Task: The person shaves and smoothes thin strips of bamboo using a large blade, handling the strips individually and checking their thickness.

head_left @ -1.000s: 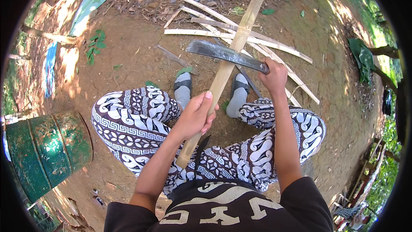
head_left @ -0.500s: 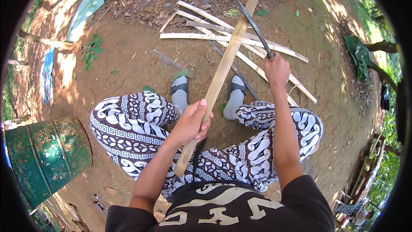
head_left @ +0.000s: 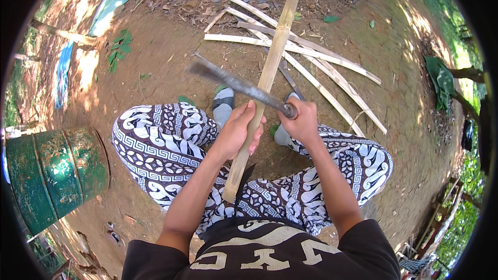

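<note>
A long bamboo slat [head_left: 275,54] slants up and away from my lap, its near end between my thighs. My left hand [head_left: 237,130] is wrapped round it near the lower end, thumb lying along the top. In my right hand [head_left: 302,120] is the handle of a curved machete [head_left: 246,89], its fingers closed. The dark blade lies across the slat just beyond my left hand and points to the left. Motion blurs its far end, and I cannot tell whether its edge touches the bamboo.
Several pale split bamboo strips [head_left: 236,38] lie crossed on the dirt ahead, with a dark flat bar [head_left: 291,81] among them. A rusty green drum [head_left: 57,171] lies at the left. A large leaf [head_left: 115,5] is at the far left. My sandalled feet [head_left: 223,105] flank the slat.
My right hand has come in toward my left, and the machete has swung from the far right to lie leftward across the slat. The slat's far end has shifted left.
</note>
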`<act>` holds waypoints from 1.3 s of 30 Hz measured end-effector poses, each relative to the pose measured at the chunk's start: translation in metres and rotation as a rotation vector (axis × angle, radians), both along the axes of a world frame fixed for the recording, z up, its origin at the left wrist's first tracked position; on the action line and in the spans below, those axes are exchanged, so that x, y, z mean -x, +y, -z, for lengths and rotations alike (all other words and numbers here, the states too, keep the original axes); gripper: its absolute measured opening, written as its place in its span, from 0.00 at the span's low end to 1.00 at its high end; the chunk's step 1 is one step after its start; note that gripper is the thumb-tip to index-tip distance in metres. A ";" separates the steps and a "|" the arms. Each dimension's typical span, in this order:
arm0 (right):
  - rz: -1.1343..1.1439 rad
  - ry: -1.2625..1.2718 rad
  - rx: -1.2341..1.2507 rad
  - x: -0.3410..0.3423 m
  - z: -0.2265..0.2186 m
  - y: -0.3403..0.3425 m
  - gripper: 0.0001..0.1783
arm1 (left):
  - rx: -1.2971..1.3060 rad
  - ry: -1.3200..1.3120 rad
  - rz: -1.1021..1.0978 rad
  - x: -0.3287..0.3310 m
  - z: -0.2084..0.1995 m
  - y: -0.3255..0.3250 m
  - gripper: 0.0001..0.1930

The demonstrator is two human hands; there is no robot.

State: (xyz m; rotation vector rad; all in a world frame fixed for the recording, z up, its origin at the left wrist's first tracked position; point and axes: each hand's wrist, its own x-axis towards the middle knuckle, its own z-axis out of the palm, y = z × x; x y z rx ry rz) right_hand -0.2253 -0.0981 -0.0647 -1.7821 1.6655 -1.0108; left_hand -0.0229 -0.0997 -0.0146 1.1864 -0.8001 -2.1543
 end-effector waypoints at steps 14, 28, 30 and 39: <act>-0.078 0.303 0.318 0.009 0.005 -0.015 0.12 | 0.100 -0.082 0.043 -0.010 -0.005 0.012 0.25; -0.067 0.439 0.386 0.025 0.002 -0.026 0.14 | -0.007 -0.059 0.049 -0.007 -0.007 0.016 0.23; 0.093 0.475 0.363 0.058 0.017 -0.044 0.14 | 0.029 -0.064 0.124 -0.009 -0.005 0.017 0.23; -0.091 0.464 0.381 0.025 0.003 -0.020 0.10 | -0.046 -0.058 0.016 -0.008 -0.004 0.016 0.23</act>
